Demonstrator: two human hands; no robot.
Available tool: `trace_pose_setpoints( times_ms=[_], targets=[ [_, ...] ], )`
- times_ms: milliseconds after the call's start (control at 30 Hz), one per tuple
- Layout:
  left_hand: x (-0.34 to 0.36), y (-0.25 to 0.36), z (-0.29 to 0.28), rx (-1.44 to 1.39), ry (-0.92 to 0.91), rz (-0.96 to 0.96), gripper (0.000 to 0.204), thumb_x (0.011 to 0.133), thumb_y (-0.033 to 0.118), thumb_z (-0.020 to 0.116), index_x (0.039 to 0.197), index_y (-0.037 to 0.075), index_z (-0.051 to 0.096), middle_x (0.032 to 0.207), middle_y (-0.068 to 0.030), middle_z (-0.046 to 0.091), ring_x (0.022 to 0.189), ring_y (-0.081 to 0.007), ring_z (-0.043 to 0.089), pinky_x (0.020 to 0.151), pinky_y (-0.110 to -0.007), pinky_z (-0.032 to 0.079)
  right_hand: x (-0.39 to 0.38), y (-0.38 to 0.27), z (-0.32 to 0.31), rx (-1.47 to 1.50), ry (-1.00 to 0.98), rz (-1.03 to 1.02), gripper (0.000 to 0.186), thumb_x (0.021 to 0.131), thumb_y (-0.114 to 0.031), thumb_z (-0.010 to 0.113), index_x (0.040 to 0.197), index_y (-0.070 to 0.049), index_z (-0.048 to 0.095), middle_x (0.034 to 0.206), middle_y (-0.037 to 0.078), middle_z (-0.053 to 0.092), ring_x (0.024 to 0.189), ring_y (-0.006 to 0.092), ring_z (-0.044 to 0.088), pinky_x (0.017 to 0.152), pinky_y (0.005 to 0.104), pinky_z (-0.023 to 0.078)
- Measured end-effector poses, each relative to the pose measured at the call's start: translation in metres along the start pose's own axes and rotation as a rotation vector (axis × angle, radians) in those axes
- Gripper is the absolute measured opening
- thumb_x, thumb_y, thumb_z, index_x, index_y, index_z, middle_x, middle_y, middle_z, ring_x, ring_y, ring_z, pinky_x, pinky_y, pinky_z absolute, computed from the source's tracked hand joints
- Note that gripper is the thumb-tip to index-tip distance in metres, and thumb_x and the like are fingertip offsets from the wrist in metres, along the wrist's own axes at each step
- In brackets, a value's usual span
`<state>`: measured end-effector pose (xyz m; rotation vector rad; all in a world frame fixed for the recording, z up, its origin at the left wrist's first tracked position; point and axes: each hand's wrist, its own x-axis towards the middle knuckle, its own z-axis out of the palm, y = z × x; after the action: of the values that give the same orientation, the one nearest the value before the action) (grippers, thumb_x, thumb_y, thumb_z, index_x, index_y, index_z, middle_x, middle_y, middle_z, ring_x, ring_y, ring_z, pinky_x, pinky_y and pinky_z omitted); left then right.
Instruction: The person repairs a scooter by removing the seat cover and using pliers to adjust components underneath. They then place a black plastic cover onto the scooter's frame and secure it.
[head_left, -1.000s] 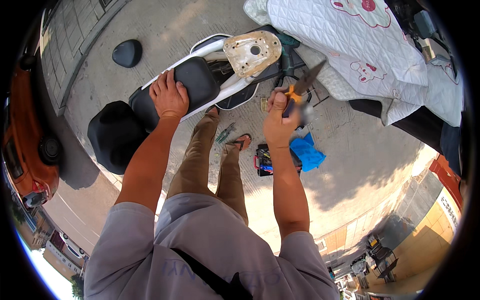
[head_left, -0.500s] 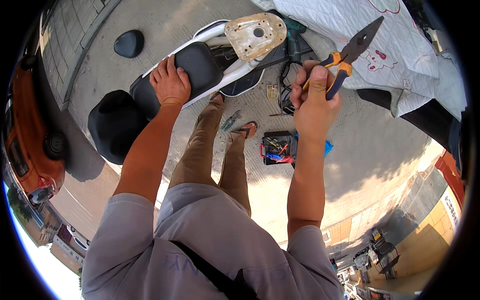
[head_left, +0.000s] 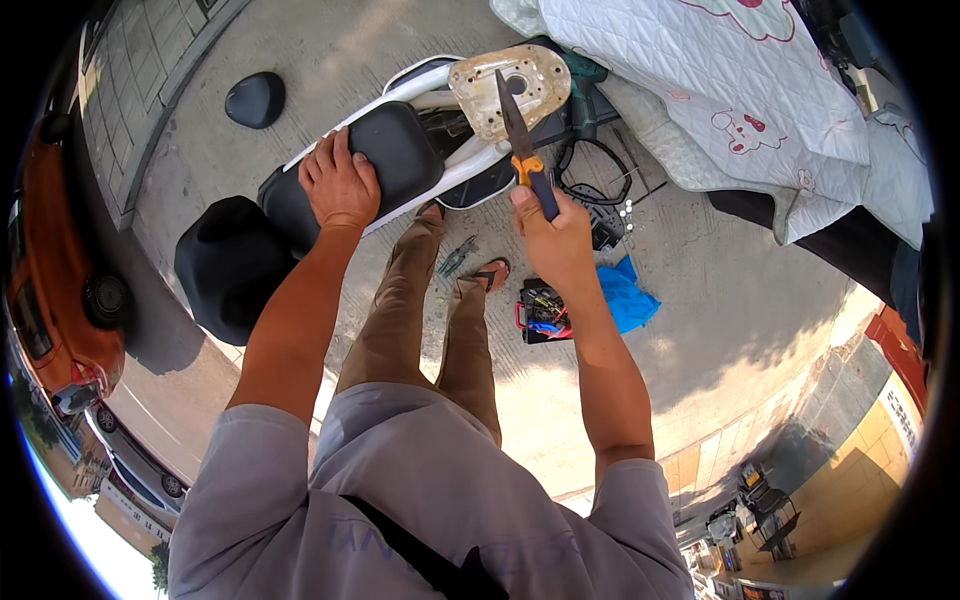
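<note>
My left hand [head_left: 337,181] lies on the black seat [head_left: 398,145] of a white-framed scooter, palm down with its fingers stretched over the edge. In my right hand [head_left: 556,232] is a pair of long-nose pliers [head_left: 527,158] with orange and dark blue handles, gripped with the jaws pointing away from me. The jaws overlap a worn, cream-coloured plate [head_left: 476,92] that has a round hole and several small holes, at the end of the white frame [head_left: 452,170]. I cannot tell whether the jaws touch it.
An open toolbox [head_left: 534,322] and a blue bag [head_left: 628,296] lie on the ground. A green drill [head_left: 586,85] stands beyond the frame. Green-handled pliers [head_left: 457,256] lie near my feet. A quilted white cover [head_left: 690,90] drapes at upper right; a black pad [head_left: 255,100] lies at upper left.
My right hand has brought the pliers left, from beside the quilted cover to over the cream plate. The pliers' spread handles are now closer together. My left hand stays on the seat.
</note>
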<state>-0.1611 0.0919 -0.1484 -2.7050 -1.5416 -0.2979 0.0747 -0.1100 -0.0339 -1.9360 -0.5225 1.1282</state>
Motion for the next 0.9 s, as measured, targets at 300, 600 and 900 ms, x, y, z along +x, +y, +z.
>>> trace_pose_setpoints(
  times_ms=[300, 600, 900],
  targets=[
    [0.003, -0.001, 0.002, -0.027, 0.003, -0.014, 0.051, 0.1, 0.029, 0.051, 0.146, 0.008, 0.055, 0.146, -0.014, 0.057, 0.142, -0.0354, 0.046, 0.121, -0.054, 0.026, -0.004, -0.016, -0.016, 0.309, 0.124, 0.026, 0.04, 0.107, -0.039, 0.065, 0.089, -0.003, 0.066, 0.074, -0.001, 0.061, 0.065, 0.0094, 0.056, 0.057, 0.0263, 0.04],
    [0.006, -0.002, 0.003, -0.025, 0.029, -0.009, 0.051, 0.102, 0.03, 0.049, 0.148, 0.01, 0.054, 0.144, -0.0138, 0.057, 0.136, -0.0358, 0.048, 0.12, -0.052, 0.027, -0.009, -0.054, -0.003, 0.291, 0.237, -0.187, 0.04, 0.109, -0.039, 0.063, 0.097, -0.001, 0.064, 0.07, -0.003, 0.052, 0.062, 0.0067, 0.044, 0.056, 0.0251, 0.037],
    [-0.009, -0.006, 0.0, -0.019, -0.025, -0.013, 0.053, 0.102, 0.031, 0.048, 0.15, 0.01, 0.052, 0.148, -0.0131, 0.056, 0.141, -0.0338, 0.047, 0.121, -0.052, 0.025, -0.023, -0.058, 0.011, 0.497, 0.291, -0.222, 0.043, 0.105, -0.037, 0.069, 0.091, 0.004, 0.066, 0.069, 0.003, 0.057, 0.066, 0.0122, 0.049, 0.061, 0.0332, 0.044]
  ],
)
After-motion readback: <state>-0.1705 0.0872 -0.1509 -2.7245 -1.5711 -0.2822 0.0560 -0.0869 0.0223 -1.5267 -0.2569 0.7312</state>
